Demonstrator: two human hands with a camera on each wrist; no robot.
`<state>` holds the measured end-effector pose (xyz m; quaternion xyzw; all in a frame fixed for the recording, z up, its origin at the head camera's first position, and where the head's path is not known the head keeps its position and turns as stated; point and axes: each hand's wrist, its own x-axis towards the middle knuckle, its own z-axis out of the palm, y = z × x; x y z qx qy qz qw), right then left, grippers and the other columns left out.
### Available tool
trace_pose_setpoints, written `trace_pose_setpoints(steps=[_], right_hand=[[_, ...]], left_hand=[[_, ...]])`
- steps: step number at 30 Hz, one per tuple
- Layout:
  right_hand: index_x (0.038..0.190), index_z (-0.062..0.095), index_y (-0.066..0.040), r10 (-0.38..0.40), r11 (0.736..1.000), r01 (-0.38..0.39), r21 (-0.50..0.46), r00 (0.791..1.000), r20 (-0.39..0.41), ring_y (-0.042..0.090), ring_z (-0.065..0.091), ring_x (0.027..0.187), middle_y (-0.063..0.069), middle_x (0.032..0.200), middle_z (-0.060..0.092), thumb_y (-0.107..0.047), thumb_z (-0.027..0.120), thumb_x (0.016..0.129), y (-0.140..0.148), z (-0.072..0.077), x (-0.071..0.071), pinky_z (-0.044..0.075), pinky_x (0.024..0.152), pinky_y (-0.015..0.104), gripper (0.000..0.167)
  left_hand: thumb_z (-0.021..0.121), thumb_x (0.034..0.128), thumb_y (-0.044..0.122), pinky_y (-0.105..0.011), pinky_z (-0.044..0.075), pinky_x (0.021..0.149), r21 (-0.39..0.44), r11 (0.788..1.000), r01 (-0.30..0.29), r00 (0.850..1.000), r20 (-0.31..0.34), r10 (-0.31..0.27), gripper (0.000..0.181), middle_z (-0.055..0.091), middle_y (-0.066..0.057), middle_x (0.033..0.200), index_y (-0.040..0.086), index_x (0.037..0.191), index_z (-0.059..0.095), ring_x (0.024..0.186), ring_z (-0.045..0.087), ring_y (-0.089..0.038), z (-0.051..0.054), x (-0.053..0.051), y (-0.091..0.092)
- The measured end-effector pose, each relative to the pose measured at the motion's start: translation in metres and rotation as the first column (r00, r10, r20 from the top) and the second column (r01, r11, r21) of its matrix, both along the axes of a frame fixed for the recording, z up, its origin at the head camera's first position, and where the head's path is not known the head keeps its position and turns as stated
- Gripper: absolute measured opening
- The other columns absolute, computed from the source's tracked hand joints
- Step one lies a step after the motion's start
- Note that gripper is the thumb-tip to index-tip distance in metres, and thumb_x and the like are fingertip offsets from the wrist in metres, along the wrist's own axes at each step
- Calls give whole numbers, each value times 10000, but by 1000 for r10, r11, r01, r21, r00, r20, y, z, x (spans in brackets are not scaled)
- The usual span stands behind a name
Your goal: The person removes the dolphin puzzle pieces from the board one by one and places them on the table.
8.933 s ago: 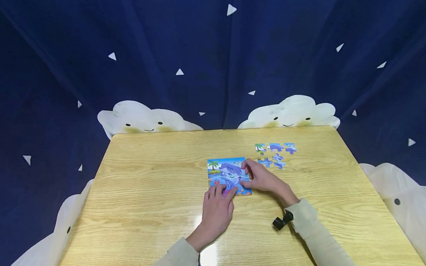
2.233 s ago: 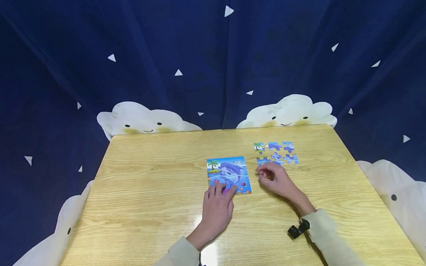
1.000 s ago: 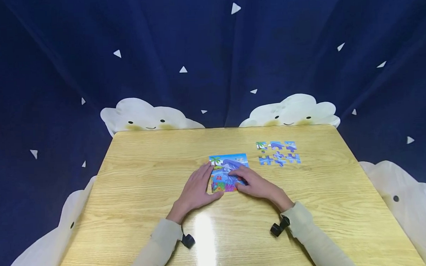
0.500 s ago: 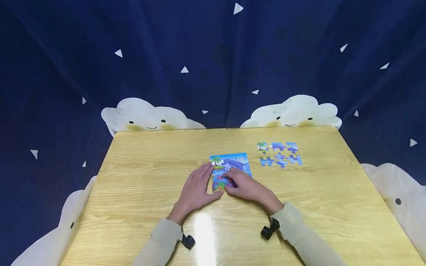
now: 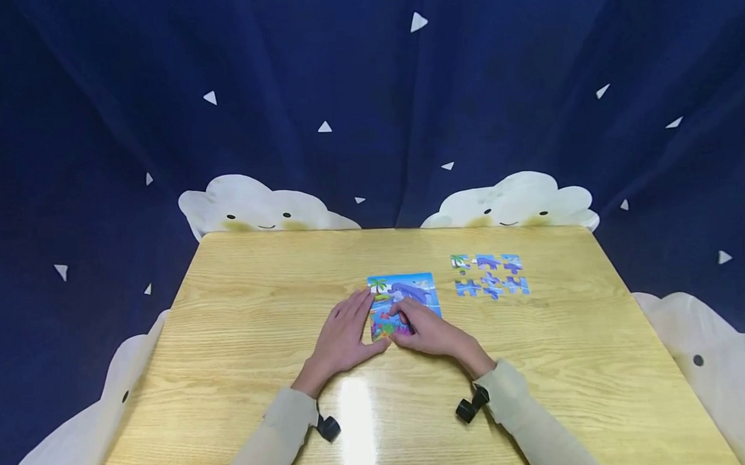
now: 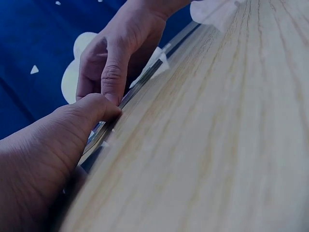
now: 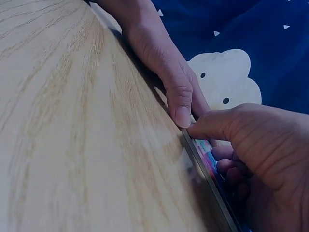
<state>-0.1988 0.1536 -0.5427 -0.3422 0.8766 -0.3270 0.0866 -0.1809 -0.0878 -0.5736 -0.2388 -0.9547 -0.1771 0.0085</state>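
Observation:
A square dolphin picture puzzle (image 5: 414, 286) lies flat on the wooden table. My left hand (image 5: 342, 334) rests along its left side in the head view, fingers straight, thumb at the near edge. My right hand (image 5: 431, 331) is over its lower part with bent fingers on the surface and thumb at the near edge. Both thumb tips nearly meet there; the left wrist view shows the left thumb (image 6: 104, 107), and the right wrist view the right thumb (image 7: 212, 124). The hands cover part of the picture. Whether a loose piece is under the right fingers is hidden.
Several separate pieces (image 5: 487, 263) lie in two rows to the puzzle's right, towards the back of the table (image 5: 245, 292). A dark blue curtain (image 5: 367, 89) with white clouds and triangles hangs behind. Black wrist cameras are strapped at both sleeves.
My left hand has gone from the puzzle's near edge to its left side. My right hand has come left from beside the separate pieces onto the puzzle. The lower row of pieces has grown since the earliest frame.

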Motion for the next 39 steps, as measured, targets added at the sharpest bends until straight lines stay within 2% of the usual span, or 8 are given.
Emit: trace_pose_setpoints(steps=[9,14,21,27,31,39], right_hand=[[1210,529,-86,11,999,-9,-49,999,30,113,450,792,47,1008,497,-211,749,931,1,1,-3,438,734,283,377],[1219,532,-88,5,998,-2,-70,999,48,126,456,834,48,1048,506,-212,764,925,1,1,-3,437,766,284,394],[1211,551,-64,11,995,-7,-100,999,45,177,496,924,75,1068,518,-228,805,876,0,0,0,448,822,303,451],[1209,557,-74,1,995,5,-99,998,55,149,483,867,73,1050,526,-226,815,874,0,-2,0,442,791,290,450],[1202,558,-84,-1,995,8,-103,998,61,121,461,821,57,1034,523,-237,806,890,1,-4,0,437,751,276,427],[1205,561,-88,-4,994,12,-106,997,80,147,476,854,50,1033,530,-246,809,897,2,-2,-1,430,775,289,426]], left_hand=[[447,911,822,-473,212,1264,-7,1000,-5,1000,8,5,1063,185,-17,1744,130,1680,204,1609,136,-222,2,-2,0],[452,914,813,-476,212,1264,-4,1000,-8,1000,7,8,1055,181,-15,1744,129,1679,206,1610,133,-218,3,-1,0],[494,916,729,-467,197,1268,15,1000,7,1000,-20,-7,1008,211,-32,1737,125,1676,222,1604,160,-232,0,0,-1],[498,931,645,-472,211,1262,22,999,28,998,-52,-27,951,230,-58,1730,92,1665,250,1594,198,-259,-1,2,-2],[459,976,549,-457,187,1273,10,999,37,997,-62,-36,861,229,-72,1729,72,1661,249,1594,200,-264,-1,3,-2],[423,1023,448,-439,152,1281,5,999,41,998,-56,-40,767,200,-72,1736,75,1665,230,1598,184,-260,0,2,-2]])
